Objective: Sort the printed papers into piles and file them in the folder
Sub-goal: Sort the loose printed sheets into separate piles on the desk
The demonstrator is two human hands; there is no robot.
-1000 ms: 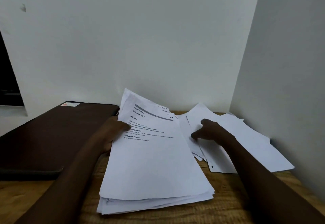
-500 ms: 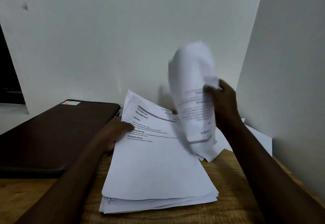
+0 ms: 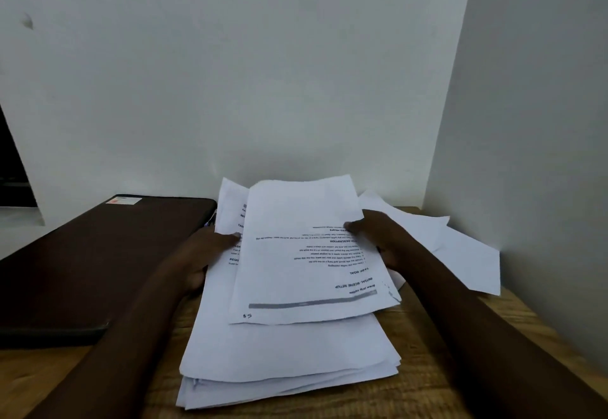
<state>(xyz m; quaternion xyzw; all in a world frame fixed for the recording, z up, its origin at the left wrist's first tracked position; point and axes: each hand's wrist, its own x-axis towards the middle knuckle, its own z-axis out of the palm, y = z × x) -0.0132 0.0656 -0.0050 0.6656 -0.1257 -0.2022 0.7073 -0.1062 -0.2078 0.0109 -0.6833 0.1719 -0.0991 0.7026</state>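
The left hand [image 3: 204, 254] and right hand [image 3: 378, 237] are bare, with unclothed forearms [image 3: 477, 336] behind them.

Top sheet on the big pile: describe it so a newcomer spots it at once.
On the wooden table, right of the dark folder, sits the tall pile. The top sheet lies askew on it, pinched by the right hand. Alone among its neighbours, its print reads upside down.
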